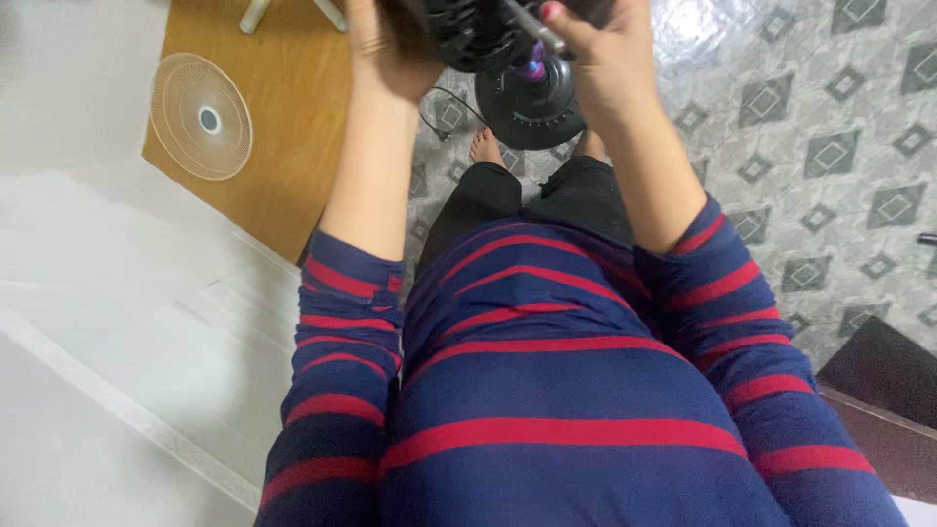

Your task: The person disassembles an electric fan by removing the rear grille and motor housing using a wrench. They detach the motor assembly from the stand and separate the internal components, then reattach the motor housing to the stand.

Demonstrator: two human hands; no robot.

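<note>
The left hand point(386, 54) grips the black fan part point(468, 34) up high, the right hand point(605, 59) pinches a thin tool point(532, 24) against it, so work looks unfinished, with the round fan base point(532, 102) below them on the floor.

Navy-red striped sweater point(547, 390) — grey diamond-patterned floor point(830, 127), tan wood board point(283, 117).

The fan head point(468, 34) is a black, ribbed plastic body held up at the top edge of the view, cut off by the frame, above the round black base point(532, 107) on the tiled floor. A slim grey tool point(535, 26) lies slanted across the head's right side. A purple part point(534, 70) shows just below the head.
</note>
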